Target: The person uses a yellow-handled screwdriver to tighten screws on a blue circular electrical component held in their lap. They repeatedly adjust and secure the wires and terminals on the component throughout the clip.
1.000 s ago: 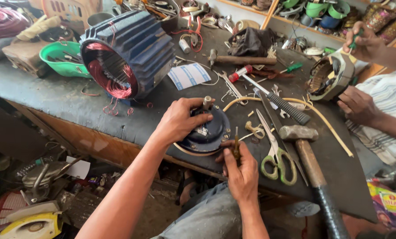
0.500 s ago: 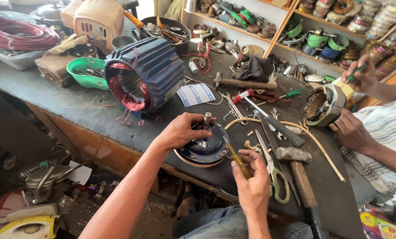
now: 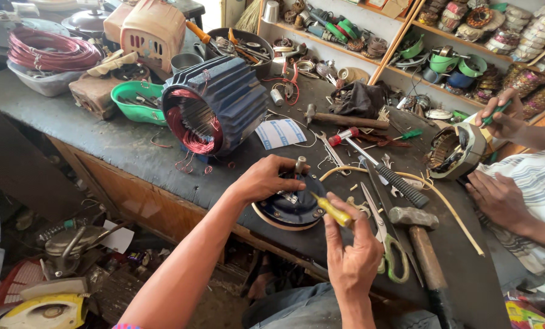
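Two bare hands worked at the front edge of a cluttered workbench. The left hand was clamped over the top of a round dark-blue motor cover, fingers curled down on it beside the short metal shaft that stuck up from its middle. The right hand was clenched around a yellow-handled screwdriver, its dark blade angled up and left onto the cover just under the left hand's fingertips. The cover lay flat on the bench, close to the near edge, between the two forearms.

Just right of the right hand lay green-handled scissors, blades pointing away, and beside them a hammer with a wooden handle running toward the camera. A second tool with a ribbed black grip lay slantwise beyond those, crossed by a thin pale-yellow tube. Behind the cover sat a large blue finned motor housing on its side, red copper windings showing in its open end, with a green plastic bowl of small parts to its left and a white striped paper to its right.

At the far right another person's hands held a smaller stator, one hand gripping a green tool. Shelves of parts ran along the back.
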